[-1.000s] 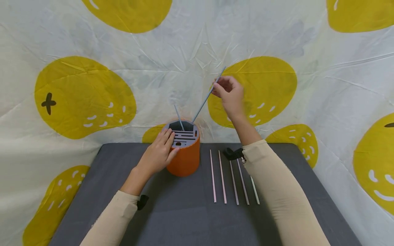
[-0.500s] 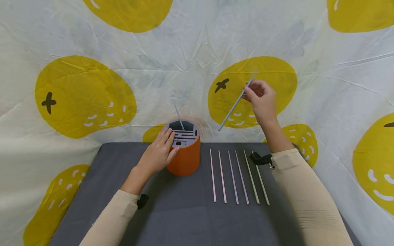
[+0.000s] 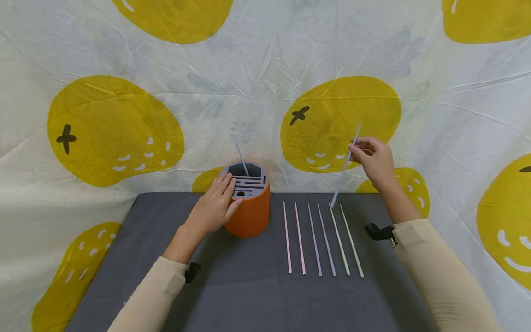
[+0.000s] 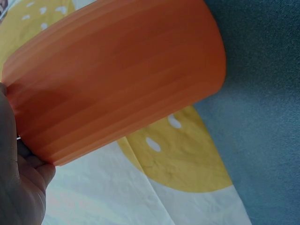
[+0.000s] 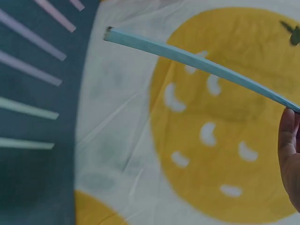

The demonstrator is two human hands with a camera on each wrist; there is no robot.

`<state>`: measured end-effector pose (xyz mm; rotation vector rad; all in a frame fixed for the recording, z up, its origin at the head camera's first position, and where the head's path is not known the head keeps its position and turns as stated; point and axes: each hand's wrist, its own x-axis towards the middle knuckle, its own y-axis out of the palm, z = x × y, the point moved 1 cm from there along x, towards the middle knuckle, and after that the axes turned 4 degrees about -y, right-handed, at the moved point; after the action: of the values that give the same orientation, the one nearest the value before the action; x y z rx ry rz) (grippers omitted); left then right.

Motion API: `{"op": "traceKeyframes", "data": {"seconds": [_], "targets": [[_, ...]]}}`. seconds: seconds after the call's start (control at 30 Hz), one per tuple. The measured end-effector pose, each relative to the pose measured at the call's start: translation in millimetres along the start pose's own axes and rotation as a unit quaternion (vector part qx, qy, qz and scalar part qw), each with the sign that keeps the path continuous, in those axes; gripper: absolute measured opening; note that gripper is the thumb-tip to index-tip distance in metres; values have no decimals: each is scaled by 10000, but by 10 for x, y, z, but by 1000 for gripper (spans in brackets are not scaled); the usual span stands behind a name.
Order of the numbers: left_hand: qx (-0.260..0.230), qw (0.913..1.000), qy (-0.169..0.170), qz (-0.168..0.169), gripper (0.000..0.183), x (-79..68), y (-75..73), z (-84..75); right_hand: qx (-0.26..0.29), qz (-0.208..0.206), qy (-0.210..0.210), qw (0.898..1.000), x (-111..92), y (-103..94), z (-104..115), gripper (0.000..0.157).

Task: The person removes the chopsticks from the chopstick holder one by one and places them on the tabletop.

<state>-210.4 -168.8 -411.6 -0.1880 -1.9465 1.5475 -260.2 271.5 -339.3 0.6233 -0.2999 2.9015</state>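
My left hand [image 3: 213, 205] rests on an orange knife-and-utensil holder [image 3: 248, 221], straight fingers over its slotted grey top and thumb at the front rim. In the left wrist view, the fingertips meet the top edge of the holder [image 4: 117, 84]. One light blue chopstick [image 3: 240, 157] leans in the holder's large rear compartment. My right hand [image 3: 375, 161] pinches a second light blue chopstick [image 3: 345, 168] near its upper part, thick end slanting down. This lower end overlaps the far tip of a pale green chopstick [image 3: 340, 242] in the head view.
Several chopsticks lie side by side on the dark grey tabletop [image 3: 244, 295]: pink [image 3: 287, 240], purple [image 3: 314, 240] and pale green [image 3: 351, 242]. Behind the table hangs a white cloth [image 3: 232, 60] printed with yellow fruit.
My right hand has carried the blue chopstick from beside the holder to the right and down, over the far ends of the lying chopsticks. My left hand and the holder have stayed still.
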Motion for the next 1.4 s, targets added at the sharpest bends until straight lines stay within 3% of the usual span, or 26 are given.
{"op": "traceKeyframes", "data": {"seconds": [0.27, 0.53, 0.87, 1.13, 1.4], "targets": [[13, 10000, 16, -32, 67, -4, 15, 11, -1241, 643, 626, 9882, -172, -340, -395, 37], [55, 10000, 37, 9, 67, -1, 24, 15, -2230, 1360, 1073, 9593, -369, -581, -816, 42], [108, 9999, 42, -20, 68, 7, 21, 23, -1974, 1981, 1534, 9478, -618, -708, -1310, 38], [120, 9999, 31, 54, 67, 2, 12, 15, -2416, 2235, 2040, 9220, -752, -684, -1515, 42], [165, 9998, 46, 59, 66, 9, 9, 11, -2306, 2169, 2410, 9174, -856, -667, -1669, 41]]}}
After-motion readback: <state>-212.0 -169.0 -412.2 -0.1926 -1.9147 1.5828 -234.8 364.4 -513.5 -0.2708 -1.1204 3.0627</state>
